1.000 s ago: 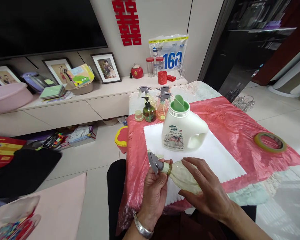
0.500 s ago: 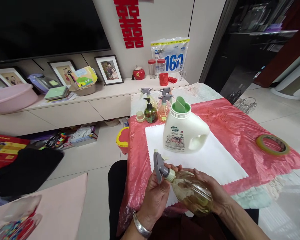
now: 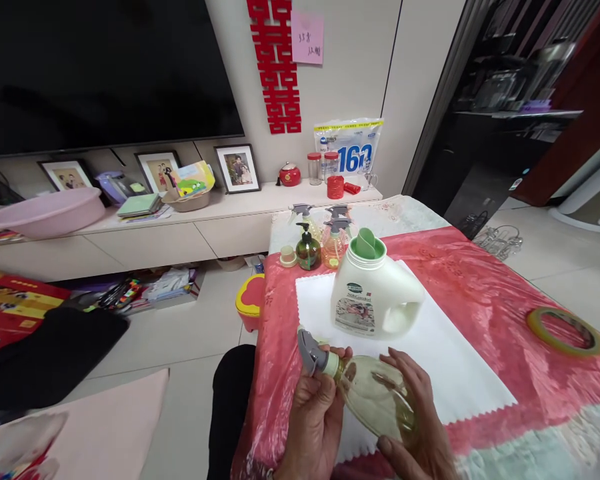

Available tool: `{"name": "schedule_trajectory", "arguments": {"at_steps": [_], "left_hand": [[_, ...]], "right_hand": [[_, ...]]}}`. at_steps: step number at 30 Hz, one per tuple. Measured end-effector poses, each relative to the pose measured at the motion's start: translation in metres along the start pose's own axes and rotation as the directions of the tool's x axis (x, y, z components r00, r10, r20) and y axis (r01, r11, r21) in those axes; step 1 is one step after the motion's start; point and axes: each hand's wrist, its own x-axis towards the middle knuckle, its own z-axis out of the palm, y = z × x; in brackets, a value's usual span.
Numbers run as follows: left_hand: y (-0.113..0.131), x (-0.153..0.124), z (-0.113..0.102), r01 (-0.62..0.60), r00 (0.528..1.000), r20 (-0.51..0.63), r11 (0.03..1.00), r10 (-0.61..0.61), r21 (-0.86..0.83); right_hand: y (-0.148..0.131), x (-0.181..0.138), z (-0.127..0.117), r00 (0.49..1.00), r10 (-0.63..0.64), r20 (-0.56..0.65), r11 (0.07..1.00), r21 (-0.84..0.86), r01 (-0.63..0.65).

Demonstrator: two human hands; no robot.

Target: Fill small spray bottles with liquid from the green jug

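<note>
Translucent yellow-tinted plastic spray bottle with grey trigger head (image 3: 370, 393): held tilted, nearly sideways, above the near part of the white zigzag-edged cloth (image 3: 460, 363). Left hand (image 3: 316, 413) grips its pale collar; right hand (image 3: 424, 420) cups the wide base end. Judged light, slightly flexible, smooth enough to slip; best holds: collar and base.

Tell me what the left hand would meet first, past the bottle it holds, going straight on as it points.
Probably the white jug, standing ahead on the white cloth, beyond the spray bottle in the left hand. Depth is hard to judge from this one view.
</note>
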Motion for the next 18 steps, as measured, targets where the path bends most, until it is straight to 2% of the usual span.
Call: {"name": "schedule_trajectory", "arguments": {"at_steps": [2, 3, 5, 6, 7, 8, 9, 10, 13, 14, 16, 18], "left_hand": [[0.002, -0.001, -0.001, -0.025, 0.999, 0.047, 0.998, 0.022, 0.056], [0.003, -0.001, -0.001, -0.047, 0.996, 0.079, 0.995, 0.040, 0.083], [0.003, -0.003, -0.004, -0.091, 0.984, 0.162, 0.985, 0.067, 0.144], [0.003, -0.003, -0.005, -0.112, 0.976, 0.202, 0.979, 0.077, 0.168], [0.002, -0.003, -0.006, -0.128, 0.969, 0.232, 0.974, 0.083, 0.185], [0.002, -0.003, -0.007, -0.134, 0.965, 0.248, 0.972, 0.084, 0.191], [0.002, -0.002, -0.007, -0.134, 0.965, 0.246, 0.974, 0.087, 0.184], [0.003, -0.001, -0.008, -0.133, 0.969, 0.229, 0.977, 0.093, 0.167], [0.009, 0.001, -0.008, -0.127, 0.983, 0.149, 0.984, 0.108, 0.122], [0.012, 0.002, -0.008, -0.130, 0.985, 0.125, 0.984, 0.115, 0.119], [0.017, 0.001, -0.008, -0.131, 0.989, 0.093, 0.982, 0.119, 0.136], [0.023, 0.000, -0.008, -0.126, 0.990, 0.081, 0.977, 0.113, 0.172]], "right_hand": [[-0.006, 0.006, 0.000, 0.975, 0.211, 0.064, 0.962, 0.164, -0.218], [-0.008, 0.010, -0.001, 0.931, 0.346, 0.118, 0.892, 0.266, -0.365], [-0.011, 0.019, -0.002, 0.773, 0.584, 0.248, 0.659, 0.411, -0.630], [-0.013, 0.022, -0.003, 0.685, 0.662, 0.304, 0.539, 0.442, -0.717], [-0.014, 0.024, -0.003, 0.613, 0.711, 0.345, 0.445, 0.453, -0.772], [-0.015, 0.025, -0.003, 0.572, 0.731, 0.371, 0.388, 0.463, -0.797], [-0.014, 0.025, -0.002, 0.571, 0.725, 0.386, 0.370, 0.480, -0.795], [-0.013, 0.024, -0.002, 0.600, 0.698, 0.390, 0.390, 0.497, -0.776], [-0.001, 0.017, -0.002, 0.776, 0.548, 0.312, 0.599, 0.501, -0.624], [0.005, 0.015, -0.002, 0.819, 0.505, 0.273, 0.673, 0.470, -0.571], [0.016, 0.011, -0.003, 0.854, 0.466, 0.233, 0.753, 0.402, -0.520], [0.024, 0.010, -0.003, 0.851, 0.458, 0.256, 0.755, 0.394, -0.524]]}}
